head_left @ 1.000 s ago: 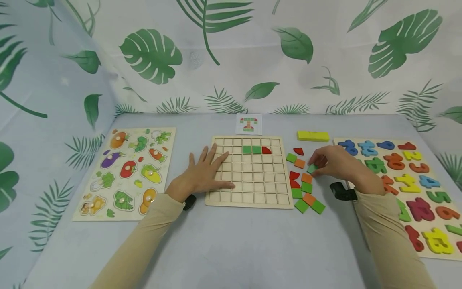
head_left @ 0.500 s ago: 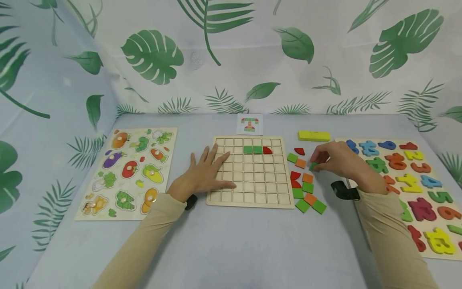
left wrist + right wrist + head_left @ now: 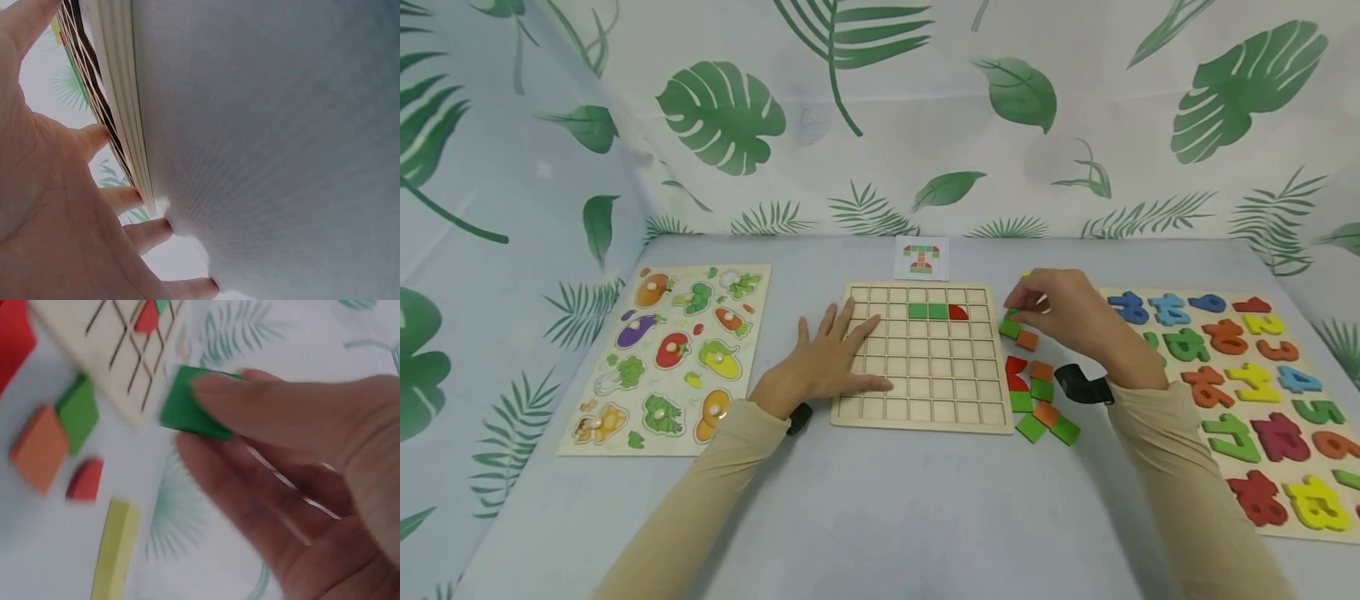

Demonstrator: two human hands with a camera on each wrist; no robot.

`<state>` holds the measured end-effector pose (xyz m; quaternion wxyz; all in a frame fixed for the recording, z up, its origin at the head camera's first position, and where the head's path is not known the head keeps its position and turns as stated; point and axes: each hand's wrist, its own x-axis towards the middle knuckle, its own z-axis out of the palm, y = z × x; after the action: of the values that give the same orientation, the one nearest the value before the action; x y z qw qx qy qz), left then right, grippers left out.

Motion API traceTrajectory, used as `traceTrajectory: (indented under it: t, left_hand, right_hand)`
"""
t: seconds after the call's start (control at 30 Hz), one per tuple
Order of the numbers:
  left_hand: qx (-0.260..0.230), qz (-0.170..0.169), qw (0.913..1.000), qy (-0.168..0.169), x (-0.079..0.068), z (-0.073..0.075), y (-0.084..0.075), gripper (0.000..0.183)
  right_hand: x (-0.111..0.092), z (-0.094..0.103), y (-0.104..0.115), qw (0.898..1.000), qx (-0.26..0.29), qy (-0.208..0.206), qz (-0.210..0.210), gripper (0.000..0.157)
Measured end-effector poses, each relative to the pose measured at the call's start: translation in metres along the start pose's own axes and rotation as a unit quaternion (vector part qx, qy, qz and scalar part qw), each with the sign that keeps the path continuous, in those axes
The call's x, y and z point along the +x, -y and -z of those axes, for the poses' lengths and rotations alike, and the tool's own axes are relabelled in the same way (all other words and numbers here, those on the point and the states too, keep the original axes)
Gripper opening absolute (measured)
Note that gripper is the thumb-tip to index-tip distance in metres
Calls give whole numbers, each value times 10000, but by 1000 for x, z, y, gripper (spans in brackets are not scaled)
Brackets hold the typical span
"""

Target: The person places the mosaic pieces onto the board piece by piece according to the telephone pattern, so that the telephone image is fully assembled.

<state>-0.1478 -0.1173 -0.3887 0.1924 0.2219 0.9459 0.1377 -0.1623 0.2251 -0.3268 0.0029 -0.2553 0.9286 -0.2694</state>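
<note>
A wooden grid board lies in the middle of the table. Two green square tiles and a red quarter-round tile sit side by side in an upper row. My left hand rests with spread fingers on the board's left side; the left wrist view shows its fingertips along the board edge. Between thumb and fingers, my right hand pinches another green square tile, held over the loose tiles just right of the board.
Loose green, orange and red tiles lie right of the board. A pattern card is behind it. A vegetable puzzle lies left, a number puzzle right. A yellow block is mostly hidden by my hand in the head view.
My right hand has lifted the green square tile from the right of the pile and carried it left and toward the back. The left hand has stayed on the board.
</note>
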Motion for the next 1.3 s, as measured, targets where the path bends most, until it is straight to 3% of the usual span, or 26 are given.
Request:
traceTrajectory:
  t: [0.17, 0.27, 0.73, 1.3]
  left_hand:
    - [36, 2, 10000, -10, 1, -2, 2, 103]
    - [33, 0, 10000, 1, 3, -2, 3, 103]
    - [-15, 136, 9998, 145, 1, 2, 1, 106]
    - [142, 198, 9995, 176, 2, 2, 0, 116]
  right_hand:
    - [21, -18, 15, 9944, 248, -671, 775, 16]
    - [33, -29, 22, 9907, 495, -810, 972, 17]
    - [77, -68, 42, 9874, 1160, -396, 1003, 15]
    - [92, -90, 36, 9914, 1141, 57, 637, 17]
